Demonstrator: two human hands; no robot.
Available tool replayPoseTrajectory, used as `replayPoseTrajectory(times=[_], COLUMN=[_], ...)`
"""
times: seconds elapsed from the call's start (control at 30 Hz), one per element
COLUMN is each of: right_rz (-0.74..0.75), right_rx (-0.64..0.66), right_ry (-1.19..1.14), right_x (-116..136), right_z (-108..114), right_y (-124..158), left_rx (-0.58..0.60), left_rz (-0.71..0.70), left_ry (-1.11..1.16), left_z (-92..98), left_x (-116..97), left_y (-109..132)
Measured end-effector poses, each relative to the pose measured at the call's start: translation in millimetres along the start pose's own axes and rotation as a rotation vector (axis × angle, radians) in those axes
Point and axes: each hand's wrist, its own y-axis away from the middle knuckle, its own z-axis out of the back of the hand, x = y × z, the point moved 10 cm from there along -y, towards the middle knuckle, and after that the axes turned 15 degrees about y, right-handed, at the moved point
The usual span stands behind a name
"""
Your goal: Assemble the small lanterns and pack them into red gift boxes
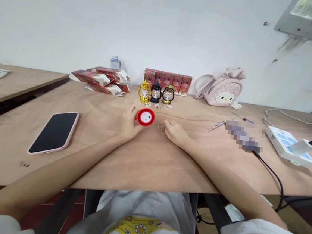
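My left hand [130,124] is closed on a red miniature lantern [146,117], tipped so that its round base with a white disc faces me. Just to its right, my right hand [175,132] pinches a thin bent wire handle [160,128] close to the table. Behind my hands stand three small lanterns upright: a gold one [144,92], a black one [156,93] and a black-and-gold one [168,94]. Small bits [158,106], too small to name, lie in front of them.
Red boxes [168,81] line the wall, and opened boxes [104,79] lie piled left. A phone [54,132] lies at left. A pink bag [223,91], a screwdriver [217,126], another screwdriver [247,120], a blurred-out object [241,134] and a power strip [290,145] are right.
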Motion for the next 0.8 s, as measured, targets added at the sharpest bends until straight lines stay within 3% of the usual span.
replayPoseTrajectory(times=[0.2, 0.53, 0.63, 0.8], right_rz=[-0.041, -0.013, -0.023, -0.066], right_rx=[-0.007, -0.040, -0.129, -0.403], right_ry=[-0.049, -0.022, -0.116, -0.291], right_x=[-4, -8, -9, -9], right_z=[-2, -7, 0, 31], right_y=[0, -2, 0, 12], left_rx=[0.147, 0.210, 0.211, 0.245], left_rz=[0.100, 0.162, 0.157, 0.171], left_ry=[-0.183, -0.228, -0.234, -0.301], left_z=[-11.7, -16.9, -17.2, -19.5], left_x=[0, 3, 2, 2], left_y=[1, 2, 2, 3])
